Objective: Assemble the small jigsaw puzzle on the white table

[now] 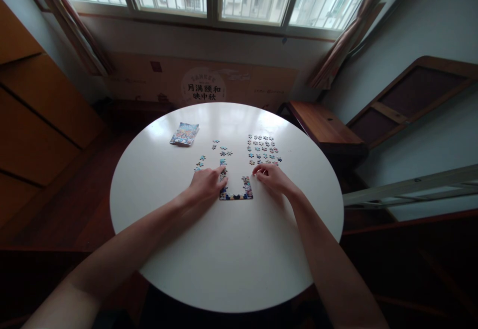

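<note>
The puzzle (236,197) lay on the table (224,264) between my hands.
My left hand (205,182), thumb and index apart, touched its left side, seemingly steadying it; I couldn't tell whether my right hand (274,176) pinched anything; pieces (257,149) sat in rows, probably for scanning.

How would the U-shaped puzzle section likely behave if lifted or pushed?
The U-shaped puzzle section would probably flex or come apart if lifted, being narrow strips of small interlocking pieces. Pushed gently, it may slide, since it lies flat on the smooth, shiny table. Looking thin, it seems unlikely to roll.
</note>
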Demonstrator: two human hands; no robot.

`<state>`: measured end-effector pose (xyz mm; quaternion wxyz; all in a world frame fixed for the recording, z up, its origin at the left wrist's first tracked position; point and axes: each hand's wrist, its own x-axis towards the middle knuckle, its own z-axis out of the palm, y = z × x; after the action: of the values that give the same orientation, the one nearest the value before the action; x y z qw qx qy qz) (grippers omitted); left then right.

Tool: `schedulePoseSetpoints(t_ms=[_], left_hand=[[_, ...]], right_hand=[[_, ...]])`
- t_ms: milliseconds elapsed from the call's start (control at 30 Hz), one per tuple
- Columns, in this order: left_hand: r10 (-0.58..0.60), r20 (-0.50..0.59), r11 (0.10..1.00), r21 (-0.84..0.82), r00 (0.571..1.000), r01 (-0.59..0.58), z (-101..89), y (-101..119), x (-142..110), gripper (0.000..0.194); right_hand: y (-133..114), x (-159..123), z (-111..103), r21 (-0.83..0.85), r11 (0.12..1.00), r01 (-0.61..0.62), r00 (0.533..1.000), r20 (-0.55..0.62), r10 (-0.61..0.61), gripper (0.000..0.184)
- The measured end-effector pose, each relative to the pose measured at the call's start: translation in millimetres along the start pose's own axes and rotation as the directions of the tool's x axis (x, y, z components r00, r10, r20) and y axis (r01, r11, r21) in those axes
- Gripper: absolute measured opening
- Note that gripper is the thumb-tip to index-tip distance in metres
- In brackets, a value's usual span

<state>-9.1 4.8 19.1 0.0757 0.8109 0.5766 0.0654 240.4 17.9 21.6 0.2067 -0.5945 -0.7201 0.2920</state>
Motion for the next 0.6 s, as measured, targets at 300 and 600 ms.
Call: schedulePoseSetpoints(t_ms=[300,600], left_hand=[[-0.016,0.013,1.0,0.001,1.0,0.016,-0.7,1.1,-0.2,0.05],[-0.011,0.004,1.0,-0.004,1.0,0.011,1.0,0.2,0.0,0.051]], right_hand=[[-0.8,-0.4,-0.2,0.002,1.0,-0.013,1.0,0.003,0.013,0.02],[-4.3,-1.0,-1.2,-0.014,1.0,-0.008,1.0,-0.004,0.008,0.021]])
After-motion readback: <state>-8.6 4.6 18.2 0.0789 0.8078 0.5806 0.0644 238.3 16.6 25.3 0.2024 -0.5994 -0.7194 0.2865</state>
